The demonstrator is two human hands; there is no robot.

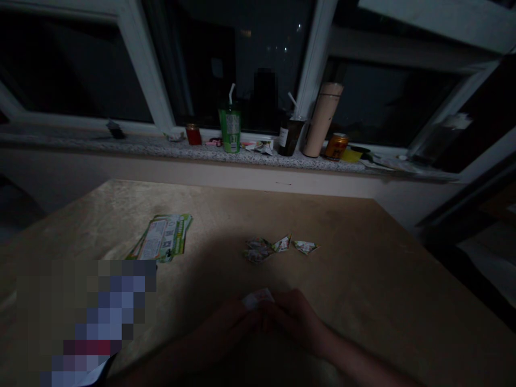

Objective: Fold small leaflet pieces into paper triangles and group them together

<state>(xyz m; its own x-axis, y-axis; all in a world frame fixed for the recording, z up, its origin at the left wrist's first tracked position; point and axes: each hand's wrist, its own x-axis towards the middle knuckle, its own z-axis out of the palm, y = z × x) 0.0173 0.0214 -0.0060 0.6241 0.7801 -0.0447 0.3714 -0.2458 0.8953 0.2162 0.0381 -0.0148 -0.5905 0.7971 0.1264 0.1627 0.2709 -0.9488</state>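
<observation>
Both my hands meet low in the middle of the view, in deep shadow over the table (363,279). Between them is a small piece of pale printed paper (258,299). My left hand (236,314) is closed on its left side, and my right hand (296,312) pinches it from the right. The fingertips are too dark to make out fully. Just beyond the hands lie several small folded pieces of printed paper (258,250), some overlapping, with one folded piece (305,246) at the right end.
A stack of green printed packets (163,236) lies at the left, behind a blurred-out patch (100,322). On the window sill (149,147) stand a red jar (193,135), a green cup (230,129), a dark cup (288,137), a pink flask (323,119) and an orange can (336,147).
</observation>
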